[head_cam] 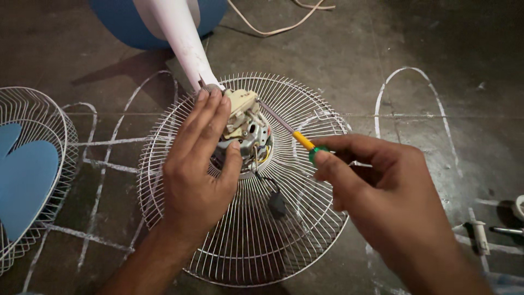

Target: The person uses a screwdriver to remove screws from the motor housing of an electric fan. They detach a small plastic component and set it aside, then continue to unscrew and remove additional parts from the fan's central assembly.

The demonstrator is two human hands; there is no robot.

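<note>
My left hand (199, 164) grips the bare fan motor (248, 131), fingers over its top and thumb against its side. The motor sits in the middle of a round white wire fan guard (305, 229) lying on the floor. My right hand (382, 191) holds a screwdriver (297, 136) with a yellow and green handle. Its shaft slants up and to the left, and its tip rests on the beige cap on top of the motor. A white fan neck (183, 38) rises from the motor toward a blue base (117, 22). A black part (277, 203) hangs from the motor on dark wires.
A second wire guard (52, 131) with blue blades (24, 180) inside it lies at the left edge. A pale cord (273, 28) runs along the dark concrete floor at the top. Small white and metal parts (483, 235) lie at the right edge. Chalk lines cross the floor.
</note>
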